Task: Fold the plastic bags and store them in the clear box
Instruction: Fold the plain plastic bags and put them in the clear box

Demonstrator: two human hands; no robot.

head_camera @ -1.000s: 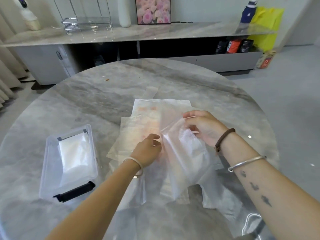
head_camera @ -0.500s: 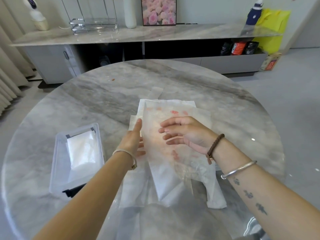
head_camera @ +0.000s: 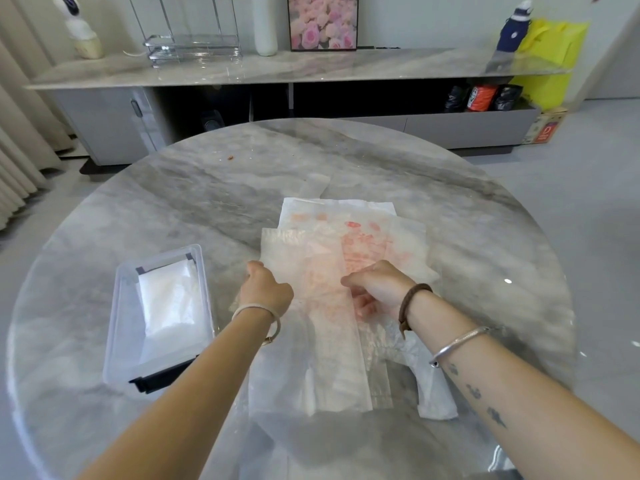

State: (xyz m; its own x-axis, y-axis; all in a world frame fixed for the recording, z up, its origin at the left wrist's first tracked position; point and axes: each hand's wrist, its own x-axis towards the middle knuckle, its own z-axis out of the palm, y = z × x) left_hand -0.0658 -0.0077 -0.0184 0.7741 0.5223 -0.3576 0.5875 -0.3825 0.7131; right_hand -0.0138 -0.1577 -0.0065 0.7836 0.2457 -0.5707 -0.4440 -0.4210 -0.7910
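A translucent printed plastic bag (head_camera: 329,306), marked with faded red lettering, lies lengthwise on top of a loose pile of plastic bags (head_camera: 410,244) at the middle of the round marble desk (head_camera: 207,209). Both hands are on it. The left hand (head_camera: 266,289) is curled at the bag's left edge and appears to grip it between thumb and fingers. The right hand (head_camera: 381,287) is curled on the bag's right side, and some of its fingers tuck under the film and show pink through it. A pale bangle (head_camera: 256,311) circles the left wrist. The right forearm wears a brown cord bracelet (head_camera: 412,299) and a silver bangle (head_camera: 460,342).

Just left of the pile and apart from it stands the clear box (head_camera: 114,327), open on top, with a folded white bag (head_camera: 169,303) lying flat inside and a black latch (head_camera: 161,377) at its near end.

Beyond the desk runs a low sideboard (head_camera: 277,69) with a marble top. It carries a picture of pink roses (head_camera: 322,22) and, at the far right, a yellow bag (head_camera: 550,53).
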